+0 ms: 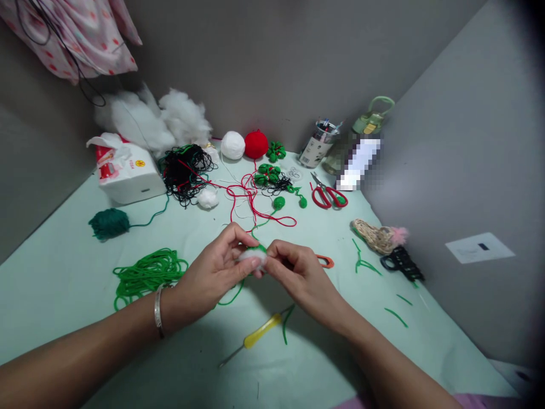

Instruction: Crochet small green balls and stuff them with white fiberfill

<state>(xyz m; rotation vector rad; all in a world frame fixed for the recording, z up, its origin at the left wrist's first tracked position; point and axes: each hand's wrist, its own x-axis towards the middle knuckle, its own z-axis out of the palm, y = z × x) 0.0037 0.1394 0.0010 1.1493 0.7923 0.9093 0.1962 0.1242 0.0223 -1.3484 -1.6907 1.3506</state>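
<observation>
Both bare forearms (93, 341) reach in from the lower corners, nearest the camera, the left wrist carrying a silver-toned bracelet (158, 309). Clock positions below are taken from the hands, twelve being straight away from the wearer.

Progress, as judged: partial. The green-and-white piece (253, 260) under work shows green along its top and pale filling bare on the side toward the wearer; the green does not yet enclose the white. Covering or closing that side appears outstanding. Two small green balls (279, 203), at one o'clock, show no white and look complete. Two green clusters with red accents (267, 174), between twelve and one, also look made up. Supplies remain: a green skein (149, 272) at nine o'clock and white fluff (183, 116) at eleven. A yellow-handled tool (263, 331) lies unheld at six; red-handled scissors (322, 197) lie unheld at two.

Position of the piece: held between the hands, above the tablecloth (191, 369). The left hand (223, 261) pinches it from the nine o'clock side, thumb across the white. The right hand (302, 270) has thumb and fingertips drawn together at its three o'clock end; whether they grip filling, green edge or strand cannot be told. Fingers behind the piece are largely hidden.
</observation>
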